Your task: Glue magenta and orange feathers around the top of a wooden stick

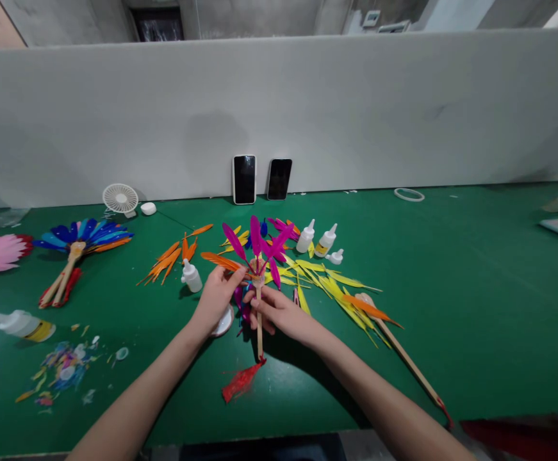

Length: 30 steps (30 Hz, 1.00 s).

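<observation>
A feather fan with magenta feathers (255, 237) stands tilted above the green table, its wooden handle (259, 336) pointing toward me and a red tassel (241, 382) at the end. My right hand (283, 314) grips that handle just below the fan's head. At the left side of the head, my left hand (215, 299) pinches an orange feather (220, 260) near its base; the fingertips partly hide the contact. Beneath the hands lie more magenta and blue feathers, and a round white dish (223, 322) is partly covered by my left hand.
Glue bottles (192, 277) stand around the fan, and another bottle (22, 325) lies left near scraps (65, 368). Yellow feathers (336, 285) spread right beside a second wooden handle (410, 358). A blue feather fan (84, 235) lies left. Two phones (245, 179) lean on the partition.
</observation>
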### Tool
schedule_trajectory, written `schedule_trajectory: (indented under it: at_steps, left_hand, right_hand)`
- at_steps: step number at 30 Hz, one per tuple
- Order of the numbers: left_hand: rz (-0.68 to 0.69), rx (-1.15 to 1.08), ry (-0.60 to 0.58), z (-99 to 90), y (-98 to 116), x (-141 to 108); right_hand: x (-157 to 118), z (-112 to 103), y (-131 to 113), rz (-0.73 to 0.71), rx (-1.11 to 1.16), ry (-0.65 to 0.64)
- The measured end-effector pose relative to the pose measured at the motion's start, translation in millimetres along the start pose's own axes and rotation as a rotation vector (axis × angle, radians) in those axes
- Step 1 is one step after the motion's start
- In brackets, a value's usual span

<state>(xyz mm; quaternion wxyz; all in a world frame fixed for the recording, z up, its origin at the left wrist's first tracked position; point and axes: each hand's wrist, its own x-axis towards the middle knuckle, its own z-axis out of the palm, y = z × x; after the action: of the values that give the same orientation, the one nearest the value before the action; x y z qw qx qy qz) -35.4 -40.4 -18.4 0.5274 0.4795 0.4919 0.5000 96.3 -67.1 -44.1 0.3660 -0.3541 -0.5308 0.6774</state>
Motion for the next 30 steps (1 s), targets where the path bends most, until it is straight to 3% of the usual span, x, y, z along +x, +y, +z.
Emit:
schedule_trajectory:
  at_steps: [16,30]
  left_hand:
    - [0.071,0.060,0.031,0.6,0.6,0.1]
    - [-0.026,-0.063,-0.004,5.5,2.6,-3.9]
  right_hand:
    - [0.5,-0.1,-0.9,0.044,-0.064,-0.040]
    - [1.4,-0.9,1.2,0.003,-0.075,-0.038]
